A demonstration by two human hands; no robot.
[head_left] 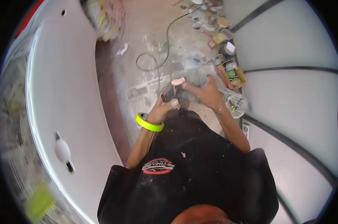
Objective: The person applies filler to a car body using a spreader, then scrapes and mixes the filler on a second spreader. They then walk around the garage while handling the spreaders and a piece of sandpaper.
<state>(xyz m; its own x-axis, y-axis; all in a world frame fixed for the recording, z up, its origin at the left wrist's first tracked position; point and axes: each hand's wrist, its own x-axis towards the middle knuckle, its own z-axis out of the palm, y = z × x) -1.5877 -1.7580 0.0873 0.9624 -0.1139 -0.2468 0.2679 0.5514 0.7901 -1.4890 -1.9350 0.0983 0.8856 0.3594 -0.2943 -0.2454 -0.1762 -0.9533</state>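
Observation:
A lump of pinkish paste (178, 81), like body filler, lies on a flat grey, see-through-looking sheet (194, 77) in front of my body. My left hand (162, 110) grips the near left edge of this sheet, its pale-smeared thumb on top and its other fingers mostly hidden. Around the left wrist hangs a bright yellow-green roll of tape (149, 122). On the sheet's right side is my right hand (208, 95), thumb and fingers spread apart, one fingertip close to the paste. I see no tool in it.
A white car door panel (68, 93) stands along my left. Newspaper (144, 93) and a looping hose (168, 44) lie on the dusty floor. At right are a cardboard box of cans (239, 76), a white perforated basket (234, 104), several containers and a pale panelled wall (292, 89).

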